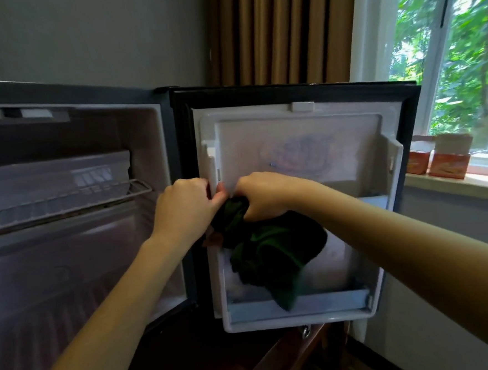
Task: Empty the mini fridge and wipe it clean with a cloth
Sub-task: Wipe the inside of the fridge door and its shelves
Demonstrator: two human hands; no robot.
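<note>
The right hand (262, 195) has its fingers curled tight round a bunched dark cloth (270, 249). Most of the cloth hangs below them against the open door (306, 140) liner. Just left, the left hand (185, 206) has narrowly curled fingers that seem to pinch the cloth's top corner, probably regathering it for wiping. Farther left, the mini fridge (153, 150) cavity shows only a wire shelf (65, 201).

Soft window (459, 62) daylight, slight blur
</note>
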